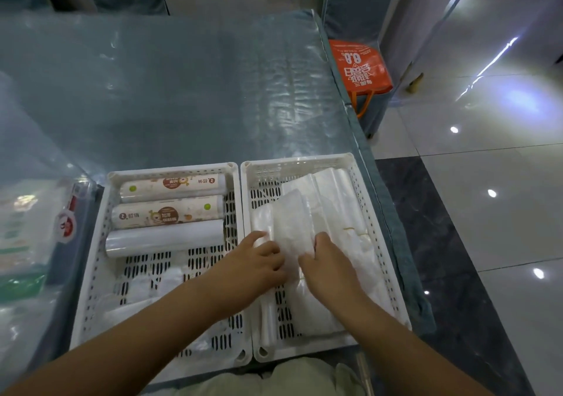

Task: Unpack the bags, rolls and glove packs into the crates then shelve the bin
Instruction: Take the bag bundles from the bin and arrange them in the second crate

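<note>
Two white slotted crates stand side by side on the covered table. The left crate (91,273) holds three rolls (167,213) at its far end and clear packs nearer me. The right crate (377,237) holds stacked white plastic bags (335,200). A bundle of clear bags (291,228) lies on top, tilted. My left hand (253,261) and my right hand (329,264) both grip the near end of this bundle, one on each side. A clear plastic bin (33,228) with packs inside stands at the far left.
The table (182,91) wears a teal cloth under clear plastic sheeting. An orange shopping bag (359,66) sits on the floor beyond the table's right corner. Glossy tiled floor runs along the right side. A green exit sign glows at the top.
</note>
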Demonstrator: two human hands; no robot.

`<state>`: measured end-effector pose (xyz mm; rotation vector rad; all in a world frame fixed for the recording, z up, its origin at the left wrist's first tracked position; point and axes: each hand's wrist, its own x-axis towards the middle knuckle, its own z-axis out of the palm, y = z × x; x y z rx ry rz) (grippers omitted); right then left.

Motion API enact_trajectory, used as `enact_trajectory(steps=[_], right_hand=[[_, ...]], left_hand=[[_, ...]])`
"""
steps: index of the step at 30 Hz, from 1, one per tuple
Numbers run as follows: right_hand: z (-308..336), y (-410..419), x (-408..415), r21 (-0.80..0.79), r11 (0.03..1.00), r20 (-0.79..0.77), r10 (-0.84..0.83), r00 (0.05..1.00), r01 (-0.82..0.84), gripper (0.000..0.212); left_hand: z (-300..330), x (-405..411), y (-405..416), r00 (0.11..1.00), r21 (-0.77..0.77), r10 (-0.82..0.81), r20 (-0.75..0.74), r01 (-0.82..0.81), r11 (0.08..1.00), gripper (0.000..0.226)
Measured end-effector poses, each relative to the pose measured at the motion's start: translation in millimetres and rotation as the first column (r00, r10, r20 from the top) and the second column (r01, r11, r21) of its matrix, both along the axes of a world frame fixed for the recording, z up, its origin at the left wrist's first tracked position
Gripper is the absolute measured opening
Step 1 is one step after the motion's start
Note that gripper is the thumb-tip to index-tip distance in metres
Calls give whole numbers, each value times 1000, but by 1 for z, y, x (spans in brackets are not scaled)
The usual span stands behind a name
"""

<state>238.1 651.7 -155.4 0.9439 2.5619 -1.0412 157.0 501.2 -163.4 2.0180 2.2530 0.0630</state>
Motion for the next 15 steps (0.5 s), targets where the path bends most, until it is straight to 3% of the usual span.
enact_trajectory(steps=[9, 15], right_hand=[[-11, -10, 13, 109, 985, -40, 141, 989, -136, 18], [-21, 2, 20, 191, 959, -5, 212, 977, -208, 8]], left_hand=[[-5, 5, -2, 999, 10, 34, -40, -34, 999, 36], [-10, 11, 4, 993, 21, 111, -51, -110, 994, 69]])
